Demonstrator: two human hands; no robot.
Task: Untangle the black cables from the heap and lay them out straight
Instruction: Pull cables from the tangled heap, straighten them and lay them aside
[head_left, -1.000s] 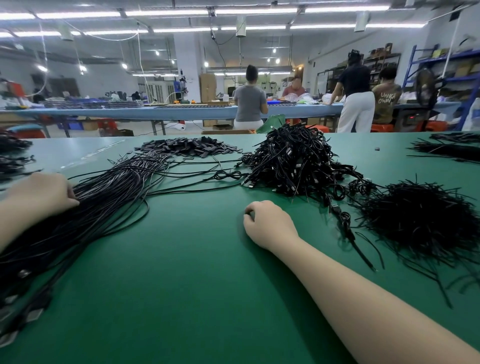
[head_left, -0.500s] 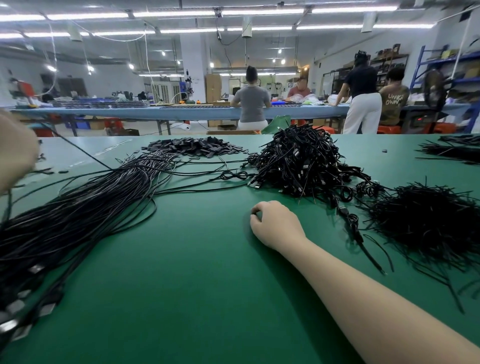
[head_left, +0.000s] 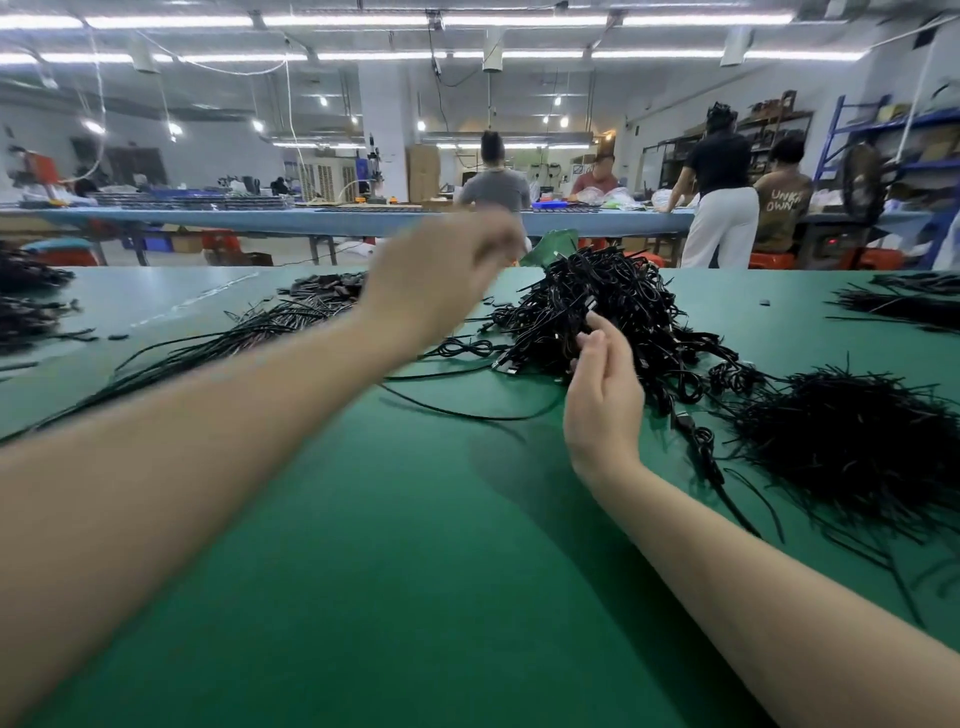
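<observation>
Both hands have left the green bench and reached the heap of black cables at its far middle, the right hand with loosely open fingers touching it, the left hand too blurred to tell its grip, so another cable is likely being picked.

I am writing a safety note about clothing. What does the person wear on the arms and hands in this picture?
Nothing that shows. Both forearms are bare up to the edge of the picture, with no sleeves in view. The left hand and the right hand have no gloves, and I see no watch, bracelet or ring. The left hand is blurred, so small items there could escape notice.
</observation>
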